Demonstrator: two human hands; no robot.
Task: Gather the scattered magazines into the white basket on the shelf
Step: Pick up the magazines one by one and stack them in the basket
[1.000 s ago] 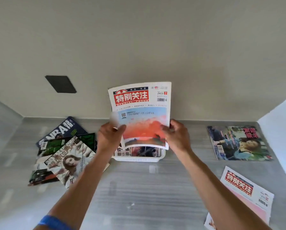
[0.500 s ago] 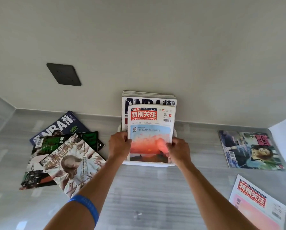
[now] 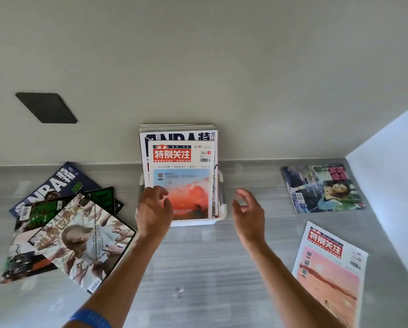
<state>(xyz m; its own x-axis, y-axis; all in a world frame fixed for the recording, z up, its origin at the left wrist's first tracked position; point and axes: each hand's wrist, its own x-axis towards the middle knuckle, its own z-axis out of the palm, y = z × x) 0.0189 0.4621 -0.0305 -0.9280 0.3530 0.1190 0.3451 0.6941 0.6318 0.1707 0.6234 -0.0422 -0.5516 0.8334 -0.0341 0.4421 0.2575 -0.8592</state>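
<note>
In the head view, the white basket (image 3: 218, 217) stands on the grey shelf (image 3: 198, 268), hard against the back wall (image 3: 222, 67). It serves as the landmark for everything else. Inside it several magazines stand upright. The front one is the red-titled magazine (image 3: 186, 185), with a sunset picture on its cover; right behind it stands an NBA magazine (image 3: 179, 137), whose top edge rises higher, and more page edges show behind that.

The left hand (image 3: 153, 209) is at the basket's left front corner, its fingers loosely curled and overlapping the lower left of the red-titled magazine's cover; whether they actually touch the cover cannot be told, and they grip nothing. The right hand (image 3: 248, 211) hovers just right of the basket, apart from it, fingers spread and relaxed, holding nothing. A blue wristband (image 3: 91, 318) sits on the left forearm.

Left of the basket lies an overlapping pile: a dark NBA issue (image 3: 56, 183) at the back, a green-lettered magazine (image 3: 99, 197) over it, and a magazine with reaching hands on its cover (image 3: 84, 242) on top. Right of the basket, well apart, a magazine showing a person's portrait (image 3: 321, 188) lies flat near the wall. In front of that, nearer the camera, lies a second red-titled issue (image 3: 328, 268).

A black plate (image 3: 45, 107) is on the wall, up and left of the basket.
</note>
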